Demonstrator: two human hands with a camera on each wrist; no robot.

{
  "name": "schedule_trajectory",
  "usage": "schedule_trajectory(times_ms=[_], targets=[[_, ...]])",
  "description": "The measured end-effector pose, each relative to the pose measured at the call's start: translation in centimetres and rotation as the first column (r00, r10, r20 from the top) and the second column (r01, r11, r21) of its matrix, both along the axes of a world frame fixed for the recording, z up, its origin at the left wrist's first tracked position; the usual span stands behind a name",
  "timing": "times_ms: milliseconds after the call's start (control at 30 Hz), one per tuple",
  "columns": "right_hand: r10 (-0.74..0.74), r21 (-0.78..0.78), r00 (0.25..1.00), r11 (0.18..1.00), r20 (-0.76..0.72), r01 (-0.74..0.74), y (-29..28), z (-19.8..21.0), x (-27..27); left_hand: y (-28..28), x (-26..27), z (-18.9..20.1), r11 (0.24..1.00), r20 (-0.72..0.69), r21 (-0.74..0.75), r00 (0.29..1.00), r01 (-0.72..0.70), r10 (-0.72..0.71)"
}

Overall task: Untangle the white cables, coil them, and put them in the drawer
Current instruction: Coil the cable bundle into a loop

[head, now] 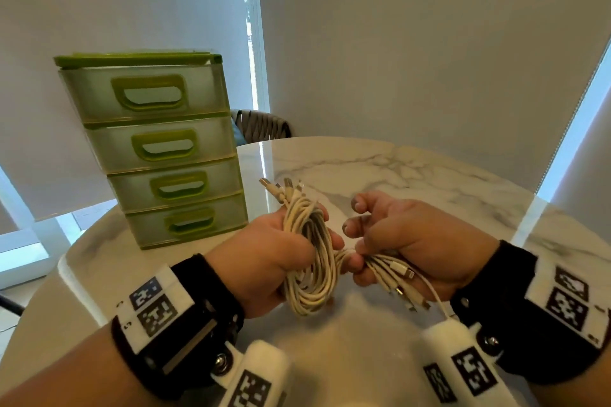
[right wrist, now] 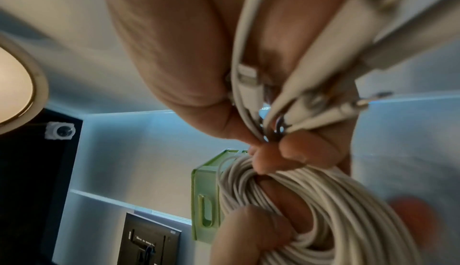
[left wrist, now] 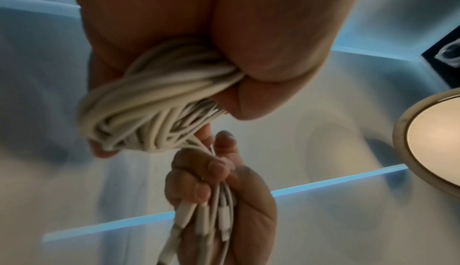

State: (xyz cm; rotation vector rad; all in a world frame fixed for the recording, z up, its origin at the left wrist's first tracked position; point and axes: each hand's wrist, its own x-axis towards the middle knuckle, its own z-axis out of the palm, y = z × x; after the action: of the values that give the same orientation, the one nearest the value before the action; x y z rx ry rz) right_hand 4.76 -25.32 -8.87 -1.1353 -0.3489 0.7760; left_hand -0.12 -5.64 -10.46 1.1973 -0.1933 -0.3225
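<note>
A thick coil of white cables (head: 310, 261) hangs above the marble table (head: 413, 168), gripped through its middle by my left hand (head: 281, 251). USB plugs (head: 281, 187) stick out of the coil's far end. My right hand (head: 396, 241) pinches the loose cable ends (head: 401, 277), whose small connectors fan out toward my wrist. In the left wrist view the coil (left wrist: 154, 100) bulges from my left hand's grasp, with my right hand (left wrist: 219, 190) below it holding the plugs. In the right wrist view connectors (right wrist: 248, 84) lie against my palm and the coil (right wrist: 336, 210) fills the lower right.
A green four-drawer plastic cabinet (head: 162, 149) stands at the table's left rear, all drawers closed; it also shows in the right wrist view as a drawer cabinet (right wrist: 206, 200). A chair back (head: 264, 124) sits behind the table. Blinds cover the windows.
</note>
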Motion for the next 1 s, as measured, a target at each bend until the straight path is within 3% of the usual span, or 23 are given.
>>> schedule_trajectory(times_ms=[167,367,500,600,700,833,1000], targets=[[0.017,-0.016,0.999,1.0,0.031,-0.016,0.0,-0.3,0.5,-0.8,-0.6,-0.3,0.982,-0.011,-0.017,0.982,0.187,-0.187],[0.138,-0.145,0.987,0.982,0.085,-0.125,0.0,-0.6,0.4,-0.2,-1.1,0.4,0.937,-0.057,0.135,0.946,0.324,-0.319],[0.2,-0.344,0.943,0.933,0.265,-0.101,-0.9,0.4,0.5,-0.2,-1.2,0.3,0.939,-0.071,0.214,0.963,0.268,-0.258],[0.265,-0.533,0.899,0.845,0.35,-0.042,-2.4,1.3,0.6,0.1,-0.9,0.3,0.971,-0.043,0.185,0.988,0.151,-0.145],[0.154,-0.455,0.914,0.889,0.376,0.037,-2.3,1.5,0.6,0.0,-1.0,0.6,0.984,-0.003,0.16,0.997,0.077,-0.077],[-0.043,-0.287,0.934,0.946,0.354,0.152,-1.2,1.1,0.6,-0.5,-1.2,0.6,0.993,-0.007,0.041,0.994,0.11,-0.11],[-0.169,-0.168,0.949,0.961,0.267,0.219,-0.3,0.8,0.2,-0.5,-0.9,0.5,0.992,-0.021,0.108,0.998,0.06,-0.058]])
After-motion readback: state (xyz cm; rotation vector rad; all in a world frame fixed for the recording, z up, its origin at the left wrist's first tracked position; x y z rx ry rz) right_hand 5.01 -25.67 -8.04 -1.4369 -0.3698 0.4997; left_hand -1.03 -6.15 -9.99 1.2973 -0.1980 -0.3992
